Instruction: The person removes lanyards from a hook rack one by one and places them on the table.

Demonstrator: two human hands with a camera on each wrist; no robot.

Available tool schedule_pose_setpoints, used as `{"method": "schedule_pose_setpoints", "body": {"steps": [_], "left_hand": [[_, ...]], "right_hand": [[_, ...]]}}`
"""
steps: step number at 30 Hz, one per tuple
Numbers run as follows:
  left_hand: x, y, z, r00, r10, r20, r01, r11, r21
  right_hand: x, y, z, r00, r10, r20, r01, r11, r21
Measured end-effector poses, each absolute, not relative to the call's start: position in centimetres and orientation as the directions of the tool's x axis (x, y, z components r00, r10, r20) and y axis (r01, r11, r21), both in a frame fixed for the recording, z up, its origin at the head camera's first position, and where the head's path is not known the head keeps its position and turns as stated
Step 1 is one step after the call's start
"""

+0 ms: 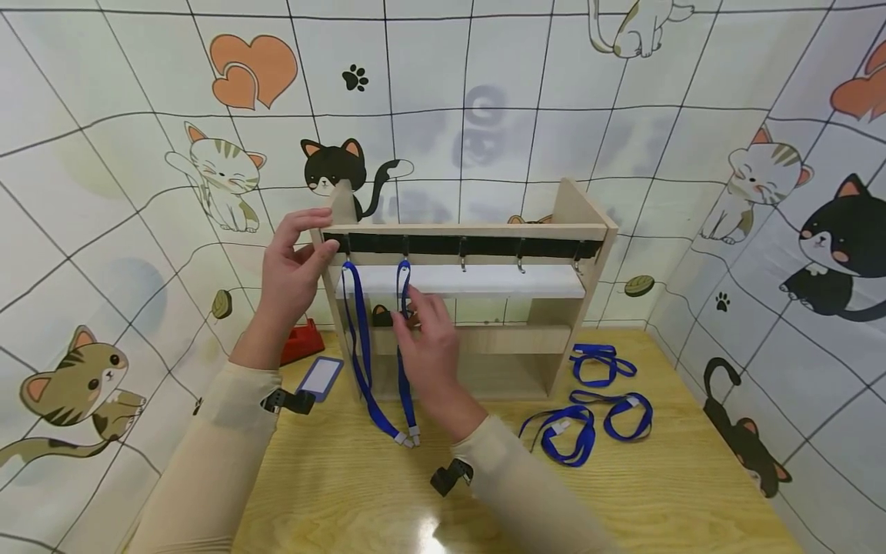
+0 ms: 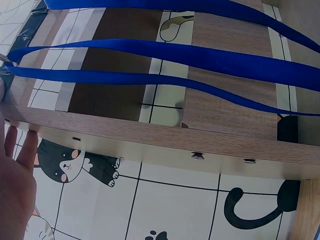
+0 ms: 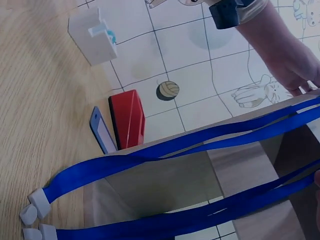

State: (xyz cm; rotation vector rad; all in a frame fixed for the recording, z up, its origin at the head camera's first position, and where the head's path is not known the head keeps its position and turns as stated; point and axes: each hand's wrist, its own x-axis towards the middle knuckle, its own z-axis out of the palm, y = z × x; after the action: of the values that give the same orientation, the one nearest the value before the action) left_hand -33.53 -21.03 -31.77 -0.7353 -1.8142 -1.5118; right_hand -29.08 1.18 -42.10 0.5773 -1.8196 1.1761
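The left hand gripped the top left corner of the wooden rack, while the right hand pinched the second blue lanyard, which hung from its hook beside the first. A downward tug could have slipped the loop off, or tangled the two straps.

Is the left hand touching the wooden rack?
Touching. In the head view the left hand grips the top left corner of the wooden rack, fingers lying over its top rail and the thumb against its front.
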Motion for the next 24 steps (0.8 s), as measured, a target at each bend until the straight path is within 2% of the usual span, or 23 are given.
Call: {"method": "schedule_pose_setpoints", "body": {"steps": [10, 15, 20, 24], "left_hand": [[-33.6, -21.0, -31.7, -0.623, 0.008, 0.782, 0.771, 0.175, 0.612], [-33.5, -21.0, -31.7, -0.626, 0.006, 0.78, 0.768, 0.177, 0.615], [-33.5, -20.9, -31.7, -0.629, 0.008, 0.777, 0.765, 0.179, 0.618], [-33.5, -20.9, -31.8, -0.632, 0.007, 0.775, 0.763, 0.182, 0.62]], "right_hand": [[-29.8, -0.1, -42.6, -0.43, 0.09, 0.899, -0.702, 0.593, -0.395], [-30.0, -0.3, -42.7, -0.408, 0.096, 0.908, -0.701, 0.605, -0.379], [-29.7, -0.1, -42.7, -0.44, 0.108, 0.891, -0.738, 0.523, -0.428], [-29.1, 0.3, -42.3, -0.509, 0.133, 0.85, -0.771, 0.369, -0.52]]}}
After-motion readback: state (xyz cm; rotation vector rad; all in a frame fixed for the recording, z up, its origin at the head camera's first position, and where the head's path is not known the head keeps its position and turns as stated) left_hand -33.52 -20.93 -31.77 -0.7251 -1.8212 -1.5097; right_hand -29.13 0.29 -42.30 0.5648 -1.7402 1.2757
